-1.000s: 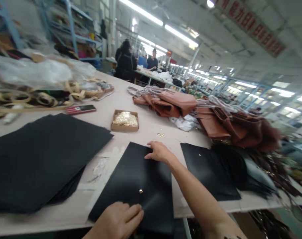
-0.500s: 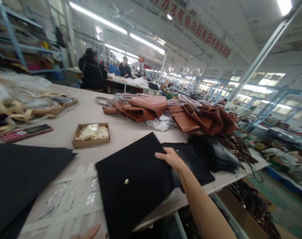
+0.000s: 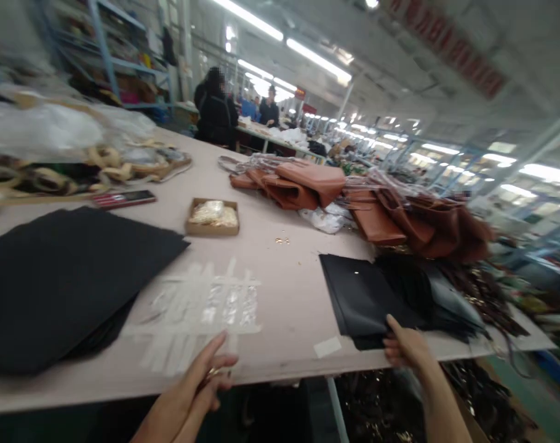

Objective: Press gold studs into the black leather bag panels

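Observation:
At the near table edge, my left hand [image 3: 192, 387] has its fingers curled around small gold-coloured metal pieces [image 3: 213, 372], which show in part between them. To the right, my right hand [image 3: 408, 349] pinches the near edge of a black leather panel [image 3: 360, 295], thumb on top and fingers below. This panel lies flat and carries a small shiny metal fitting [image 3: 356, 272]. More black panels overlap beside it. A large stack of black sheets [image 3: 72, 277] lies on the left.
Taped clear strips [image 3: 224, 307] cover part of the table [image 3: 289, 307]. Behind stand a small box [image 3: 213, 231] of gold pieces, a red-cased phone [image 3: 125, 199] and brown leather bags [image 3: 308, 181]. Loose gold bits [image 3: 282, 240] lie mid-table. People work farther back.
The black panel has gone from above the table middle to the pile on the right, along with my right hand. My left hand has come further into view.

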A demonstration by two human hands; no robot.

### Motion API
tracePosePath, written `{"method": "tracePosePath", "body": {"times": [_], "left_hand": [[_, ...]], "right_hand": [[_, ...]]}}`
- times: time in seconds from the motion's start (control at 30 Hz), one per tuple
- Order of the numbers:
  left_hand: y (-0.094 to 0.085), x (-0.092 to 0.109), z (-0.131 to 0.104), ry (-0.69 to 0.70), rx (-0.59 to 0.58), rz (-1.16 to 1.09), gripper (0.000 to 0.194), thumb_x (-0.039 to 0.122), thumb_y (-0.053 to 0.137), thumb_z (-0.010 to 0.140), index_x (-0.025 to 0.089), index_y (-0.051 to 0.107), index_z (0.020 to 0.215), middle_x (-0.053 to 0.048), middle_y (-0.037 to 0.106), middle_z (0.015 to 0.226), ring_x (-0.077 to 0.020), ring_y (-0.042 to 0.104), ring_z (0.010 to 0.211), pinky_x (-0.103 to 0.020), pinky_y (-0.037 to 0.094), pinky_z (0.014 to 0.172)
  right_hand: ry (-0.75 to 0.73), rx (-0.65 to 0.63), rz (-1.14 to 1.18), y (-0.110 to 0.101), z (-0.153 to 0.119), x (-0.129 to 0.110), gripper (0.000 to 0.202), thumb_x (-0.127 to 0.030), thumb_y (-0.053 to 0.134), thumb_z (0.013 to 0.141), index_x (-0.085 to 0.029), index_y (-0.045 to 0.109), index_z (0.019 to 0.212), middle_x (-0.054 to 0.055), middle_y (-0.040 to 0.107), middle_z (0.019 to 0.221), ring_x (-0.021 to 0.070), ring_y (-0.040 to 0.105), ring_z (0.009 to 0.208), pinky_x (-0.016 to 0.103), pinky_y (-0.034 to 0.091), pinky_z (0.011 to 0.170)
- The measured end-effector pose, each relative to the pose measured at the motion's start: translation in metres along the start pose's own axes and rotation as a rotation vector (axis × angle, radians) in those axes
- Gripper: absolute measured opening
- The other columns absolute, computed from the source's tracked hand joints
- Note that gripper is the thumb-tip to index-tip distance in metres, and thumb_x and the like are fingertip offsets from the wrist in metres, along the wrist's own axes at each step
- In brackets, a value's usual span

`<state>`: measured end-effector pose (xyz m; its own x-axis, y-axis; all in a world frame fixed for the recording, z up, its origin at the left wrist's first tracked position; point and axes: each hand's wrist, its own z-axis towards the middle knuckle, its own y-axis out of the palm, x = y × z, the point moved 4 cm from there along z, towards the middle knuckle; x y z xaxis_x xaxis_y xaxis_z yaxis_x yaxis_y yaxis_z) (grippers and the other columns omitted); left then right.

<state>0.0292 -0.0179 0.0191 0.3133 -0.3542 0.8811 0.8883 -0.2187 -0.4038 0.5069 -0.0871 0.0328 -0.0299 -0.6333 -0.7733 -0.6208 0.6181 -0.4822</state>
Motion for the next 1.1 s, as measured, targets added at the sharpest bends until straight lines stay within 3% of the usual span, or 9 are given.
{"method": "tracePosePath", "body": {"times": [0.1,0.17,0.3,0.4,0.5,0.6,0.7,0.87,1.1], "left_hand": [[-0.007,0.023,0.002,0.008,-0.067,-0.147,0.051,0.026,0.03,0.102,0.031,0.018,0.15,-0.008,0.067,0.12,-0.0128,0.069,0.085,-0.023,0.059,0.072],[-0.011,0.027,0.005,0.0,-0.062,-0.236,0.053,0.025,0.033,0.101,0.031,0.015,0.151,-0.009,0.064,0.123,-0.0126,0.069,0.088,-0.023,0.058,0.072],[-0.014,0.029,0.001,-0.104,-0.065,-0.392,0.057,0.024,0.038,0.101,0.025,0.014,0.152,-0.011,0.064,0.121,-0.0136,0.069,0.089,-0.026,0.059,0.076],[-0.018,0.033,-0.004,-0.121,-0.086,-0.42,0.058,0.023,0.038,0.101,0.028,0.012,0.153,-0.011,0.063,0.125,-0.0149,0.069,0.095,-0.028,0.059,0.081],[-0.028,0.034,-0.009,-0.017,-0.054,-0.254,0.063,0.018,0.038,0.1,0.033,0.007,0.153,-0.008,0.056,0.138,-0.0168,0.061,0.116,-0.034,0.051,0.1],[-0.037,0.03,-0.015,0.111,-0.006,-0.065,0.068,0.011,0.034,0.098,0.028,-0.002,0.154,-0.012,0.044,0.148,-0.0192,0.048,0.131,-0.038,0.042,0.11],[-0.042,0.023,-0.02,0.202,0.03,0.067,0.071,0.006,0.032,0.096,0.021,-0.006,0.154,-0.019,0.039,0.15,-0.0218,0.044,0.135,-0.039,0.042,0.11],[-0.048,0.014,-0.025,0.209,0.068,0.116,0.071,0.005,0.032,0.094,0.013,-0.007,0.153,-0.025,0.047,0.142,-0.0249,0.049,0.131,-0.039,0.047,0.105],[-0.061,0.012,-0.029,0.226,0.149,0.153,0.074,0.004,0.036,0.092,0.013,-0.005,0.153,-0.022,0.055,0.133,-0.0256,0.057,0.123,-0.04,0.051,0.1]], "right_hand": [[-0.033,-0.061,-0.361,0.001,-0.017,-0.006,0.033,-0.056,0.068,0.068,-0.025,0.06,0.057,0.01,0.061,0.047,0.0252,0.058,0.039,0.037,0.048,0.038],[-0.37,-0.131,-0.437,0.025,-0.042,-0.028,0.029,-0.056,0.069,0.066,-0.026,0.068,0.069,0.009,0.068,0.061,0.0252,0.066,0.053,0.035,0.054,0.05],[-0.973,-0.373,-0.373,0.107,-0.142,-0.065,0.031,-0.048,0.068,0.075,-0.023,0.072,0.093,0.008,0.073,0.094,0.0253,0.069,0.088,0.032,0.055,0.079],[-1.165,-0.636,-0.354,0.17,-0.215,-0.08,0.02,-0.035,0.062,0.087,-0.022,0.07,0.099,0.005,0.072,0.091,0.0188,0.067,0.08,0.028,0.053,0.074],[-1.208,-0.82,-0.283,0.212,-0.261,-0.085,0.017,-0.026,0.058,0.089,-0.025,0.069,0.102,0.001,0.072,0.093,0.0154,0.066,0.08,0.025,0.053,0.075],[-1.172,-0.903,-0.229,0.234,-0.283,-0.082,0.021,-0.022,0.058,0.088,-0.025,0.069,0.105,0.0,0.074,0.096,0.0146,0.068,0.082,0.024,0.052,0.077],[-1.115,-0.908,-0.215,0.249,-0.288,-0.076,0.02,-0.023,0.058,0.088,-0.023,0.071,0.104,0.001,0.075,0.094,0.0147,0.069,0.079,0.023,0.053,0.075],[-1.117,-0.896,-0.221,0.264,-0.29,-0.07,0.018,-0.022,0.061,0.085,-0.023,0.073,0.099,0.001,0.076,0.091,0.0159,0.071,0.078,0.023,0.055,0.074],[-1.127,-0.84,-0.283,0.282,-0.301,-0.075,0.015,-0.02,0.058,0.08,-0.021,0.071,0.086,-0.002,0.074,0.075,0.0147,0.067,0.066,0.022,0.052,0.065]]}}
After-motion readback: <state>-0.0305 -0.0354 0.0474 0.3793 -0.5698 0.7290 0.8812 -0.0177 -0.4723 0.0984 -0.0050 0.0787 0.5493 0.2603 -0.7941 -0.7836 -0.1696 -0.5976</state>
